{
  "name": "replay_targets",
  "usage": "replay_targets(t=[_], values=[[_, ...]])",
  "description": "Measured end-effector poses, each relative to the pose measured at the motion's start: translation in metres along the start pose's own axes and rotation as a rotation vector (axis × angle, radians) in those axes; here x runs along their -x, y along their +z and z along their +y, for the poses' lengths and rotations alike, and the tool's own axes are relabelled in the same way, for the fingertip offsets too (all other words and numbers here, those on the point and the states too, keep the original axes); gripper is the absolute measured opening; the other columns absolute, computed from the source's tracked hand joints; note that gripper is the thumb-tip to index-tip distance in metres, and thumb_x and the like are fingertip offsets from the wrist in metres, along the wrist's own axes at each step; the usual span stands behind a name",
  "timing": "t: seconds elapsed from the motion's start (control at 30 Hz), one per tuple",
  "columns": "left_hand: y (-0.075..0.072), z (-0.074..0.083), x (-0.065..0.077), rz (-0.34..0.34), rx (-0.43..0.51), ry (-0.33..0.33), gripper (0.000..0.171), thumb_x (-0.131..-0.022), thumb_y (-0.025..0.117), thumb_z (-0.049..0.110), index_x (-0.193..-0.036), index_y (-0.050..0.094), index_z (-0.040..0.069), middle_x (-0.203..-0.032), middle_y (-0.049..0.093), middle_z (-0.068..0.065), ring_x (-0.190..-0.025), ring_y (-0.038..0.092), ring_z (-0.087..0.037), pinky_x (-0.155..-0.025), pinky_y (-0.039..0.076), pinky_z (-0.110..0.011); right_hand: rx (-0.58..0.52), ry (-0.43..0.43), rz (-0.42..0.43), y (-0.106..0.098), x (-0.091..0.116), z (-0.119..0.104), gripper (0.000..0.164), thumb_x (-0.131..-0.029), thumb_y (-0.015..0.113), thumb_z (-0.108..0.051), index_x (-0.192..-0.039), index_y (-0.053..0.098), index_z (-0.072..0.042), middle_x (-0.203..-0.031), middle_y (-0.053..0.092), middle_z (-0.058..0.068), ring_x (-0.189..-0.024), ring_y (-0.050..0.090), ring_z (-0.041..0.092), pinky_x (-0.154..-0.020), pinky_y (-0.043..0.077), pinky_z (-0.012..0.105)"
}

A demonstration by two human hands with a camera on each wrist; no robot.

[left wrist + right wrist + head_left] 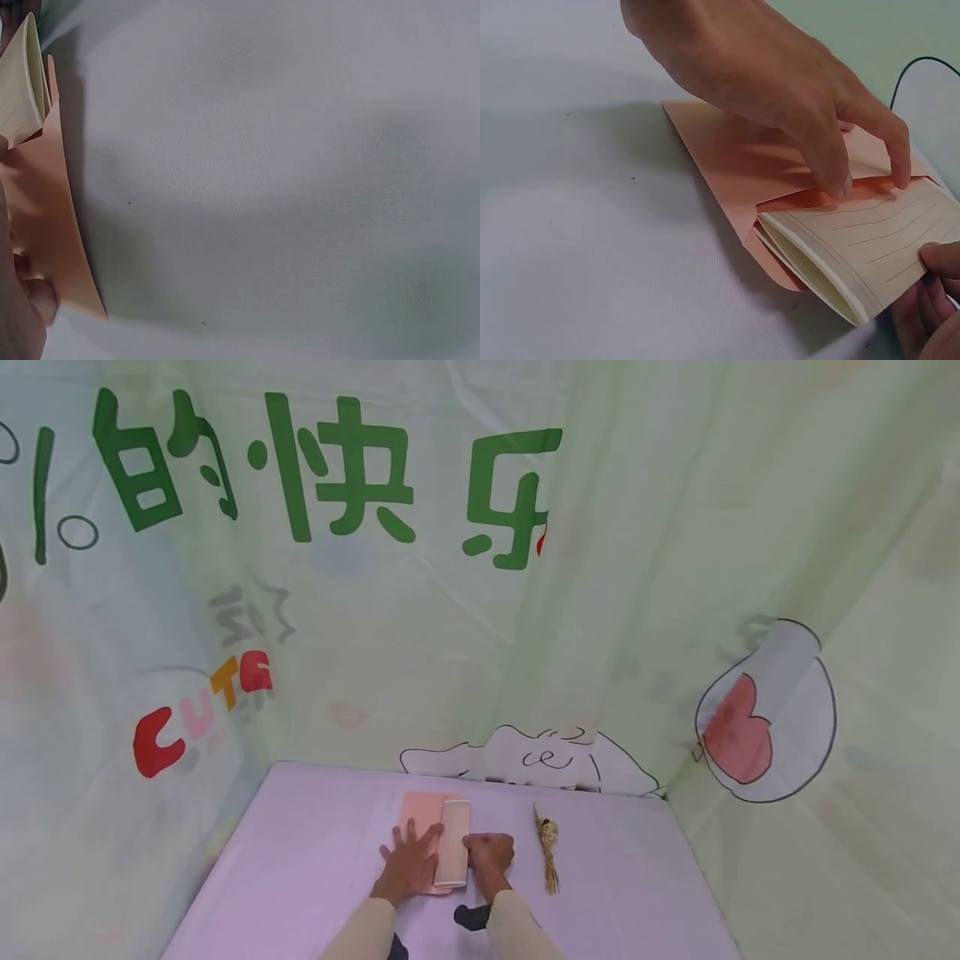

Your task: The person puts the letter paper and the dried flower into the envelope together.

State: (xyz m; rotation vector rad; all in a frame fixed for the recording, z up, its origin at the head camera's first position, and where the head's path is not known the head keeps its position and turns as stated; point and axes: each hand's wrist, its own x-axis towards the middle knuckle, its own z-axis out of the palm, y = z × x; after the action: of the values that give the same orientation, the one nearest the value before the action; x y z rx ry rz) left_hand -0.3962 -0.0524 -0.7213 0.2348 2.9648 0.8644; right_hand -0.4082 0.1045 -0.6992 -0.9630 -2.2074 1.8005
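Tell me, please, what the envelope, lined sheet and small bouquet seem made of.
Envelope: matte paper or thin card; crisp edges, no gloss.
Lined sheet: matte cream paper, thin at folded edge.
Small bouquet: perhaps dried plants, from strawlike stems; too small for certainty.

Dried sprig (549, 841) on lilac table (630, 877), printed curtain (600, 610) behind.

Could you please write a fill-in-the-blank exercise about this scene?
1. The left hand rests on the flat salmon-pink paper envelope; the folded cream paper sheet is pinched by the person's ____.
2. The sheet is printed with thin ____.
3. In the head view, the slender straw-coloured dried bundle lies to the ____ of both hands.

Missing words: right hand; lines; right.
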Motion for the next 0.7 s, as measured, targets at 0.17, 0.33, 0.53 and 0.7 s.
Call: replay_targets(t=[0.17, 0.33, 0.53, 0.7], values=[[0.004, -0.003, -0.003, -0.010, -0.011, -0.001, 0.048, -0.105, 0.065, 0.030, -0.152, 0.055, 0.032, -0.168, 0.039, -0.035, -0.149, 0.037, -0.069, -0.108, 0.028, -0.095, 0.098, -0.074, 0.059, 0.009, -0.003, 0.000, 0.013, -0.082, 0.085, 0.002, -0.091, 0.078, 0.008, -0.083, 0.078, 0.022, -0.065, 0.070, 0.024, -0.059, 0.059, 0.034], [0.004, -0.003, -0.003, -0.008, 0.018, 0.011, 0.049, -0.106, 0.061, 0.030, -0.154, 0.053, 0.029, -0.168, 0.038, -0.036, -0.149, 0.036, -0.069, -0.107, 0.028, -0.095, 0.142, -0.088, 0.082, 0.015, -0.003, -0.002, 0.012, -0.083, 0.085, 0.001, -0.090, 0.078, 0.008, -0.084, 0.078, 0.023, -0.068, 0.072, 0.027, -0.065, 0.063, 0.039], [0.001, -0.002, 0.000, -0.006, 0.014, 0.012, 0.049, -0.107, 0.060, 0.028, -0.156, 0.053, 0.028, -0.168, 0.037, -0.037, -0.149, 0.036, -0.072, -0.108, 0.028, -0.095, 0.192, -0.116, 0.066, 0.022, 0.000, -0.002, 0.009, -0.084, 0.086, 0.001, -0.086, 0.078, 0.006, -0.080, 0.077, 0.020, -0.067, 0.071, 0.026, -0.065, 0.062, 0.040], [-0.002, -0.001, 0.001, -0.017, 0.002, 0.016, 0.051, -0.107, 0.062, 0.028, -0.157, 0.053, 0.026, -0.168, 0.037, -0.037, -0.149, 0.036, -0.071, -0.108, 0.029, -0.093, 0.243, -0.172, 0.077, 0.029, 0.002, -0.001, 0.009, -0.083, 0.087, 0.002, -0.082, 0.078, 0.005, -0.076, 0.076, 0.017, -0.067, 0.070, 0.025, -0.069, 0.062, 0.044]])
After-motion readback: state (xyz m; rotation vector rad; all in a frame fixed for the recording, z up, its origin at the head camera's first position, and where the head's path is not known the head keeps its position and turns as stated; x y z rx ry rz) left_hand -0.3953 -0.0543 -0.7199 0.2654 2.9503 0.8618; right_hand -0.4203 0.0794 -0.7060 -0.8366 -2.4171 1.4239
